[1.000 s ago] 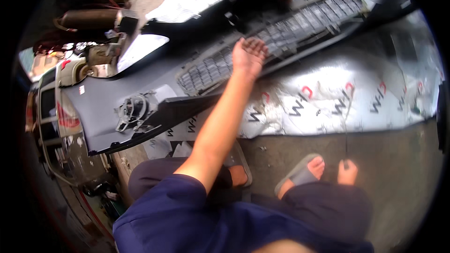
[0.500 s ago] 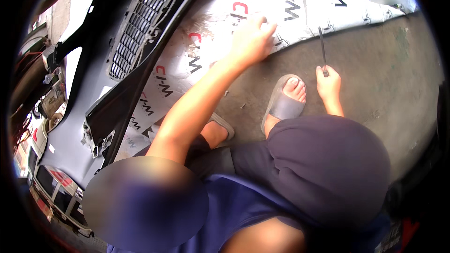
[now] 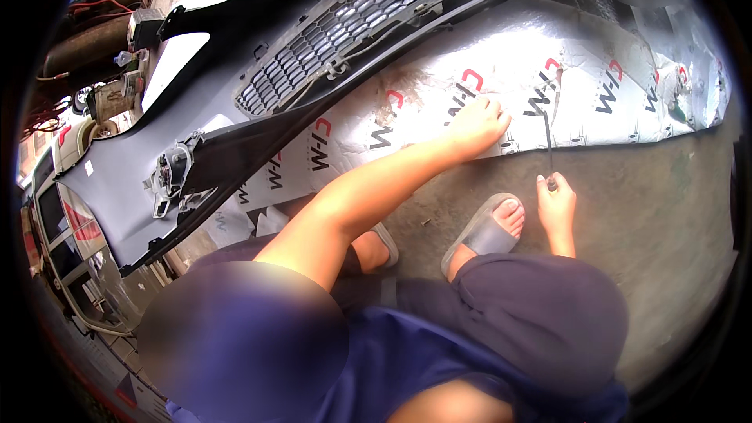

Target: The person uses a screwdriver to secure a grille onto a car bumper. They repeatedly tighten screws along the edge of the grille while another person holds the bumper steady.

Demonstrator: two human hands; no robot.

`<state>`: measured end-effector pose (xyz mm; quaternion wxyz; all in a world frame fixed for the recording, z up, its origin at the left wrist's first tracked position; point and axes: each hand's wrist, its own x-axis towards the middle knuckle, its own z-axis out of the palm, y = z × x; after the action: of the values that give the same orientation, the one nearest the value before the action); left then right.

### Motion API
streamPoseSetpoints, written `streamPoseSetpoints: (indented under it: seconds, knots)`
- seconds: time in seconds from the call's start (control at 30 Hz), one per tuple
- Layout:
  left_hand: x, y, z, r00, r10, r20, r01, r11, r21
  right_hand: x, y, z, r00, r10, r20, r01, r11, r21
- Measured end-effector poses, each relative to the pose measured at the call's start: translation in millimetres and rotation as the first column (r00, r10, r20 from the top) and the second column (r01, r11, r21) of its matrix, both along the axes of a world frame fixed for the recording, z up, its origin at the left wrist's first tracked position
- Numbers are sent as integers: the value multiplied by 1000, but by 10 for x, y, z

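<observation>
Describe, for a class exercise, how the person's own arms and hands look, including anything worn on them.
The left hand and right hand are ungloved, with no watch or bracelet visible. The left forearm is bare; only a short, bare part of the right forearm shows. The top is dark blue; blur hides its left sleeve.

bumper (image 3: pixel 215 82): top cut off | tool handle (image 3: pixel 552 184): mostly hidden

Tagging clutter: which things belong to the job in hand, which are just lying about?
Job, apparently:
thin-shafted tool, held in right hand
dark panel with mesh grille
printed silver sheet, near left hand

Lying about, apparently:
vehicle, far left
brownish cylinder, upper left
</observation>
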<state>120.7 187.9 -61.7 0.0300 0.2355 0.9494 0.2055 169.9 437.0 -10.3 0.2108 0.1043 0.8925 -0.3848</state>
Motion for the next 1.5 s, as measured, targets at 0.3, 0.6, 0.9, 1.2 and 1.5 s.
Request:
streamPoseSetpoints:
  seconds: [0.3,0.6,0.9,1.2,1.5]
  knots:
    - [-130,-464,-46,346,53,937,-872,386,301,-99,18,110,993,113,23,-112,994,-15]
    - [-162,-857,146,350,-424,835,-927,-284,244,-258,-132,26,982,183,52,-184,983,2]
    - [347,-915,310,772,575,270,-632,737,239,-293,-243,-109,953,267,144,-277,960,50]
    - [205,-402,213,770,486,414,-477,869,-133,-522,-317,-137,901,430,-58,-422,900,110]
    - [334,-543,322,772,457,441,-562,816,139,-1613,-920,347,686,707,-170,-714,700,30]
